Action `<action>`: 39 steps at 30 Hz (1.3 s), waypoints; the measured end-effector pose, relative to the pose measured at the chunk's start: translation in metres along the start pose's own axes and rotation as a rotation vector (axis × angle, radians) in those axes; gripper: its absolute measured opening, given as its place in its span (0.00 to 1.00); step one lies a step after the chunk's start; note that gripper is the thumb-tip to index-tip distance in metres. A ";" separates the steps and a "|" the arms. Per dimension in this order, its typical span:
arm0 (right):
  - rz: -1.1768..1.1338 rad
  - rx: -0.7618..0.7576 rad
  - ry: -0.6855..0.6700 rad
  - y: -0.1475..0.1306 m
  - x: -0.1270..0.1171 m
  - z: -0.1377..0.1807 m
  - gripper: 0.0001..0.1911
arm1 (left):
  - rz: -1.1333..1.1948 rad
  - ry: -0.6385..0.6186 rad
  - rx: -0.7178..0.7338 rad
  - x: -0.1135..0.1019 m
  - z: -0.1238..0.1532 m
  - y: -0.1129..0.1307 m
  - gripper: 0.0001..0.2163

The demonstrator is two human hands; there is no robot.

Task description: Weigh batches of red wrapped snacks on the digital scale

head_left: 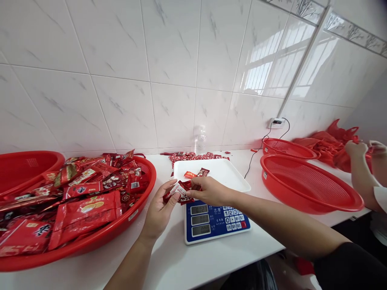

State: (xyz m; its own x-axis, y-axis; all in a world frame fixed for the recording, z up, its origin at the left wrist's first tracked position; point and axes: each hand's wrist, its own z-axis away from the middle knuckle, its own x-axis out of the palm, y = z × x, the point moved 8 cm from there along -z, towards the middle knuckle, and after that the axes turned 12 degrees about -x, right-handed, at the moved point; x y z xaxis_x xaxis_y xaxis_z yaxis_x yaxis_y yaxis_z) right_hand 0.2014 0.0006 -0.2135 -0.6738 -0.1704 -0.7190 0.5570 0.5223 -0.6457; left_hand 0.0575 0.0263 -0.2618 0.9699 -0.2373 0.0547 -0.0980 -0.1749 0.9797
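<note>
Both hands meet just above the front of a digital scale point(217, 223) with a white weighing pan point(225, 177). My left hand point(161, 207) pinches small red snack packets point(178, 192) between thumb and fingers. From the other side, my right hand point(208, 190) is closed on red packets too, its thumb pressed against them; how many there are cannot be told. Two small packets, one red-orange point(190, 174) and one dark red point(203, 172), lie on the pan behind the fingers. The scale's keypad is partly covered by my right forearm.
A red basket point(151, 177) heaped with red snack packets stands at left. Two red baskets point(311, 183) sit at right, near a cable and wall socket point(276, 123). A clear bottle point(200, 141) stands by the wall. At far right, a co-worker's hands point(356, 149) handle red bags.
</note>
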 end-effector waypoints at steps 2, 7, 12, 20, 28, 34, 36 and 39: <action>-0.025 -0.008 -0.003 -0.001 0.000 0.002 0.10 | 0.008 0.004 -0.009 0.000 0.000 -0.001 0.20; -0.030 -0.018 0.015 0.000 0.000 0.003 0.11 | -0.002 0.005 -0.003 0.001 0.000 -0.001 0.19; -0.051 0.006 0.051 0.004 -0.008 0.002 0.08 | 0.019 0.002 -0.007 0.000 0.001 0.000 0.18; 0.181 0.191 0.214 0.048 -0.058 0.014 0.08 | 0.123 0.180 0.012 -0.017 -0.004 -0.004 0.18; 0.690 0.241 -0.003 0.070 -0.076 0.020 0.09 | 0.204 0.174 -0.021 -0.018 -0.007 -0.008 0.18; 0.811 0.169 -0.078 0.079 -0.066 0.019 0.11 | 0.203 0.175 -0.020 -0.019 -0.008 -0.008 0.18; 0.810 0.152 -0.088 0.082 -0.063 0.018 0.11 | 0.202 0.178 -0.026 -0.019 -0.008 -0.009 0.18; 0.776 0.136 -0.068 0.086 -0.059 0.015 0.12 | 0.192 0.181 -0.030 -0.020 -0.008 -0.010 0.19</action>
State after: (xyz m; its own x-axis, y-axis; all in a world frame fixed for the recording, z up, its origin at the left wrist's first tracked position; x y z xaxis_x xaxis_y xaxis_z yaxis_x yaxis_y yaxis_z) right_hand 0.2964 0.0433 -0.2300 -0.0401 0.1480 -0.9882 0.9131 0.4069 0.0239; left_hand 0.0411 0.0408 -0.2707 0.9584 -0.0885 0.2712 -0.2802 -0.1141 0.9531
